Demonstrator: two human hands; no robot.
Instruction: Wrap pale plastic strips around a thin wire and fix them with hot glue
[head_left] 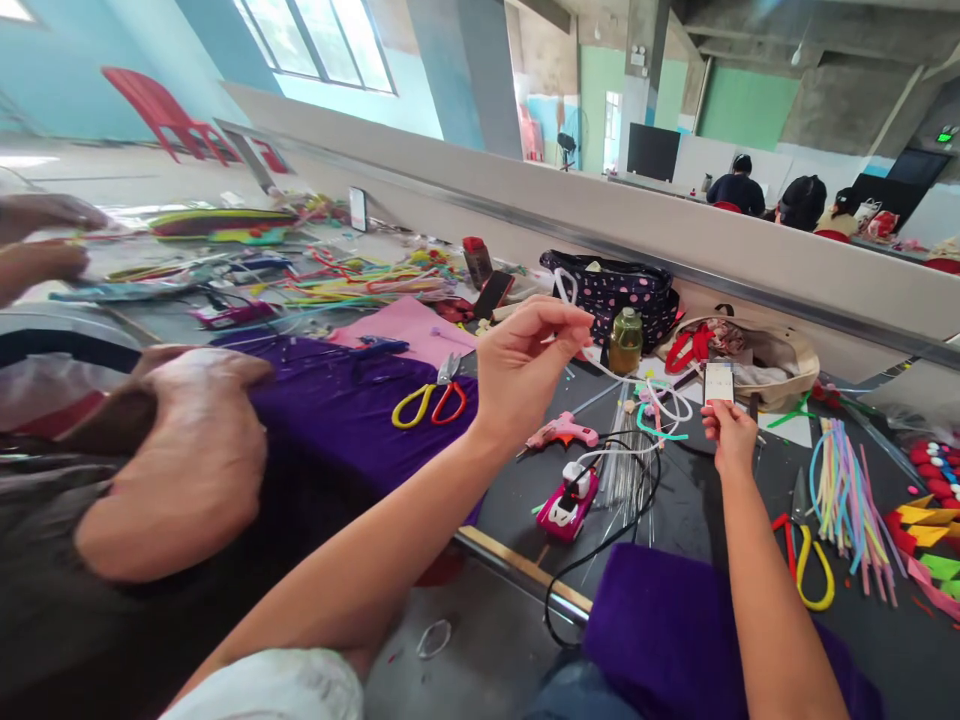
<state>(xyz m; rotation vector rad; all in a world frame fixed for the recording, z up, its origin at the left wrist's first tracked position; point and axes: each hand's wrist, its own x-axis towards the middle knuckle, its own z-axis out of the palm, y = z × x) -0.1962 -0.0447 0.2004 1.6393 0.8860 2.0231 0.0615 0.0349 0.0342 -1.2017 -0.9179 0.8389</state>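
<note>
My left hand (521,365) is raised above the table, thumb and fingertips pinched together. A white charging cable (667,432) loops up behind these fingers and seems gripped in them; the exact grip is hidden. The cable runs down to a white plug (576,478) on a magenta power strip (568,512). In my right hand (731,435), farther right, is a phone (718,383), held upright with its screen lit. Between the hands lie a pink glue gun (564,430) and clear thin sticks. Scissors (431,398) with yellow and red handles rest left of my left hand.
At left, a co-worker's arm (180,450) reaches across purple cloth (337,410). Behind my hands stand a dotted bag (637,290), a green bottle (625,340) and a beige bag (787,365). More scissors (806,560) and pastel pipe cleaners (851,490) lie right. A low partition (480,190) edges the table.
</note>
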